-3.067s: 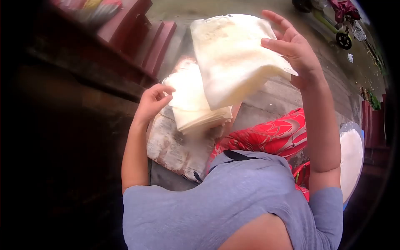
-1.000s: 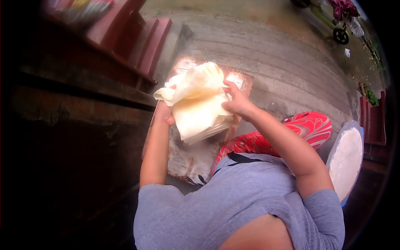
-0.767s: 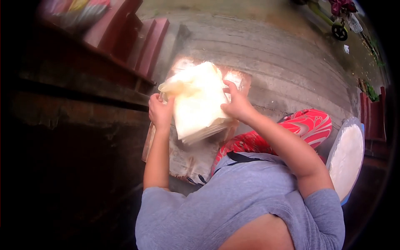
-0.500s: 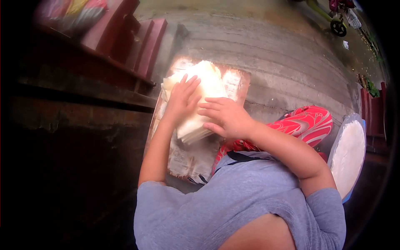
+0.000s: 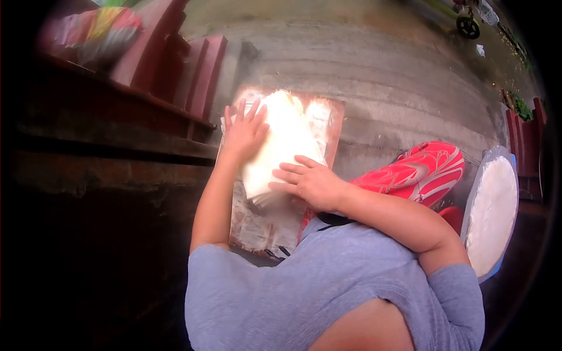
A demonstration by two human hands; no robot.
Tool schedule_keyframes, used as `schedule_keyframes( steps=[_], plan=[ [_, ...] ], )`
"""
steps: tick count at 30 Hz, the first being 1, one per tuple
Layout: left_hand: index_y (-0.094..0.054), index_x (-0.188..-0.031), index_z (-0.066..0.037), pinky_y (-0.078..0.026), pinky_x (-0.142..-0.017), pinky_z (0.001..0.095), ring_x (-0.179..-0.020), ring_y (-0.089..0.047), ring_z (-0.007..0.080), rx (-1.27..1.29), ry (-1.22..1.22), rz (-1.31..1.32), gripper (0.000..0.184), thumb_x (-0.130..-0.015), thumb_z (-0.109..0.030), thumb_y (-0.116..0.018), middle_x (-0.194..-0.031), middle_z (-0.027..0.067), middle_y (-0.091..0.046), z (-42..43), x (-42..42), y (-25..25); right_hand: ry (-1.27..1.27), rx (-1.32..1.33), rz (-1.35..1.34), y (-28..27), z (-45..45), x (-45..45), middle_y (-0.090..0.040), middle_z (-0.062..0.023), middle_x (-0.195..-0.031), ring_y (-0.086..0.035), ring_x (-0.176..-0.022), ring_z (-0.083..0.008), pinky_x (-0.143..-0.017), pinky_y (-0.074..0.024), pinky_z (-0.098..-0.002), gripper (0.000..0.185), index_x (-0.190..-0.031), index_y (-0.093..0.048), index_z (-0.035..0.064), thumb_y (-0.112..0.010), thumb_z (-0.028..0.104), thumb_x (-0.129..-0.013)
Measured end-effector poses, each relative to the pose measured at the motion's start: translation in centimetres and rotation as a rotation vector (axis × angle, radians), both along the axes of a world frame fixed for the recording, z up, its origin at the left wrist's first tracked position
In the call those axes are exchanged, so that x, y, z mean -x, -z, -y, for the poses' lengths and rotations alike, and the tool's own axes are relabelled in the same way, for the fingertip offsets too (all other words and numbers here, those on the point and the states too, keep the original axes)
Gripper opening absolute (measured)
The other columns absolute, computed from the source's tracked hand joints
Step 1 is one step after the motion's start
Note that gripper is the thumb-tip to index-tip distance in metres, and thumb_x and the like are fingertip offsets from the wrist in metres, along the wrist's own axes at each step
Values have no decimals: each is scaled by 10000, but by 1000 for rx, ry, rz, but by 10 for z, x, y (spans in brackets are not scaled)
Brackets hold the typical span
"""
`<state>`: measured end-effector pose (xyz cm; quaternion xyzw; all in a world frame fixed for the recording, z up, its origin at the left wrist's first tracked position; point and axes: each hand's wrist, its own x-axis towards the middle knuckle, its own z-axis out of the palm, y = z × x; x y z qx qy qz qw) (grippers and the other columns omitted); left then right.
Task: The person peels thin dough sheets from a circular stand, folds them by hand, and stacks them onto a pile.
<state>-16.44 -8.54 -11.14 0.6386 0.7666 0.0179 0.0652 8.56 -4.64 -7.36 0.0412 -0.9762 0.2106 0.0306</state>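
Note:
A stack of pale, cream-coloured thin sheets (image 5: 284, 137) lies on a worn wooden board (image 5: 257, 225), with its layered edge towards my body. On the stack's upper left part my left hand (image 5: 244, 133) lies flat, fingers spread. My right hand (image 5: 310, 184) rests over the lower right part of the stack, its fingers stretched out and pointing left. Neither hand holds anything. Bright light washes out the middle of the top sheet.
At the right stands a tray of white material (image 5: 493, 213). My knee in red patterned cloth (image 5: 418, 172) is beside the board. Reddish wooden posts (image 5: 205, 76) and a colourful bag (image 5: 99, 29) are at the upper left. A wheel (image 5: 468, 26) shows at the upper right.
The sheet held up by my right hand earlier is now down on the stack. Both hands have let go of it and lie flat; my right hand has moved left and towards my body.

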Motion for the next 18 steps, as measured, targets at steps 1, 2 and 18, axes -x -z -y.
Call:
schedule_keyframes(
  steps=[1,2,18],
  plan=[
    [-298,-1457,-238,13,-1121,545,-1433,-111,275,43,-61,-264,536,-978,-479,-283,-1536,7,-225,6,3,-5,46,-33,-5,-7,0,-3,-412,-26,-1428,-350,-1342,-240,-1115,-241,-451,594,-1377,-421,242,-616,280,-817],
    [-318,-1443,-184,27,-1129,542,-1423,-137,289,21,-117,-237,554,-968,-463,-262,-1526,25,-247,13,12,6,89,-65,-9,-10,1,-5,-399,-39,-1434,-341,-1345,-268,-1111,-235,-482,608,-1379,-417,258,-628,247,-809],
    [-453,-1336,-87,-361,-977,401,-1175,-435,304,-360,-589,398,576,-836,-301,-642,-1263,167,-473,81,-39,-25,767,575,-255,7,-50,-21,-666,-98,-977,-630,-897,-273,-785,-489,-380,151,-896,-663,57,-606,191,-854]
  ],
)
